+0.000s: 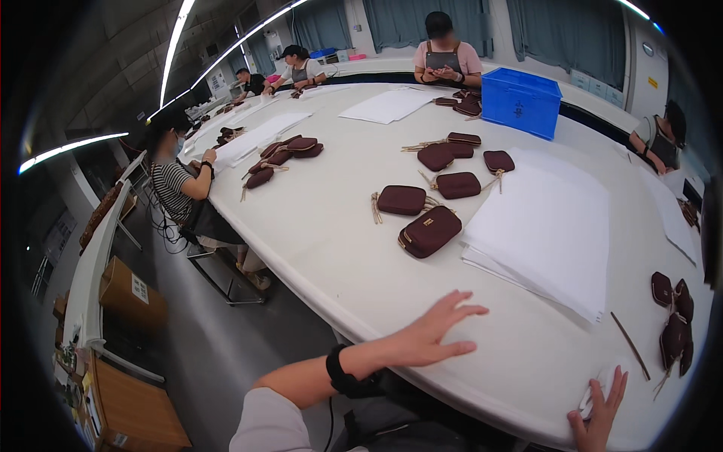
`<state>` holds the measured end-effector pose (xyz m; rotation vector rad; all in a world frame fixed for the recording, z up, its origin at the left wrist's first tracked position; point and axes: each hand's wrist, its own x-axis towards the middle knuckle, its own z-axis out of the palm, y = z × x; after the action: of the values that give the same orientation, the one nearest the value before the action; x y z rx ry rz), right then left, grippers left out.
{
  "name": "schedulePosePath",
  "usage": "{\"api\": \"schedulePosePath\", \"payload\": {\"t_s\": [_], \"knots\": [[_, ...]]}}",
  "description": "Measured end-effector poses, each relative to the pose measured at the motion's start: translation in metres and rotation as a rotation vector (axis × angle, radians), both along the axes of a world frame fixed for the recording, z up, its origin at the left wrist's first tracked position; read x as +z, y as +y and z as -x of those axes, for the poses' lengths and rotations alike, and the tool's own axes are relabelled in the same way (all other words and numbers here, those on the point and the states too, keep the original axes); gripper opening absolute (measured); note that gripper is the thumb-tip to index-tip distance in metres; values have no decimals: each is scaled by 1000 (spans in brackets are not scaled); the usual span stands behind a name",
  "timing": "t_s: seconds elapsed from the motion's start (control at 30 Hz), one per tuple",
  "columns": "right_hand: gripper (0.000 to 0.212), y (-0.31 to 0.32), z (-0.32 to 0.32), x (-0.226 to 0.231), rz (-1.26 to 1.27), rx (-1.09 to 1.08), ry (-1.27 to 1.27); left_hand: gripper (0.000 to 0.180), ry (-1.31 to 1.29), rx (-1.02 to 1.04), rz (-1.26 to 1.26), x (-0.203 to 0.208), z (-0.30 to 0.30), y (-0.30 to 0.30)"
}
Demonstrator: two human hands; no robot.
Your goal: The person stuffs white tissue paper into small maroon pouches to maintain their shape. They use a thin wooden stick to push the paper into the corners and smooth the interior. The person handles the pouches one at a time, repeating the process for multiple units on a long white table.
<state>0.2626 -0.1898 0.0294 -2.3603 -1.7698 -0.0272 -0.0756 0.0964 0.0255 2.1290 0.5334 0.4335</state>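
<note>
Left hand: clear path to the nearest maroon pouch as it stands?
Probably yes. The left hand looks empty with fingers spread, and only bare white table shows between it and the maroon pouch; the paper stack lies off to the right.

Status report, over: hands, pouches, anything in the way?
Left hand open, empty. Right hand at white wad, grip unclear. Maroon pouches ahead untouched; paper stack alongside. Brown stick near right hand.
</note>
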Motion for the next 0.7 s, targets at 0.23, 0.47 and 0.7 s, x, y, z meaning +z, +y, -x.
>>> {"api": "schedulePosePath", "payload": {"t_s": [0.23,0.47,0.7], "knots": [[63,-10,-51,-17,-47,-5,70,82,527,400,-499,-2,23,134],[71,-31,-103,-7,2,42,84,76,354,408,-466,-53,38,168],[67,-42,21,5,118,118,325,64,265,492,-419,-33,36,145]]}}
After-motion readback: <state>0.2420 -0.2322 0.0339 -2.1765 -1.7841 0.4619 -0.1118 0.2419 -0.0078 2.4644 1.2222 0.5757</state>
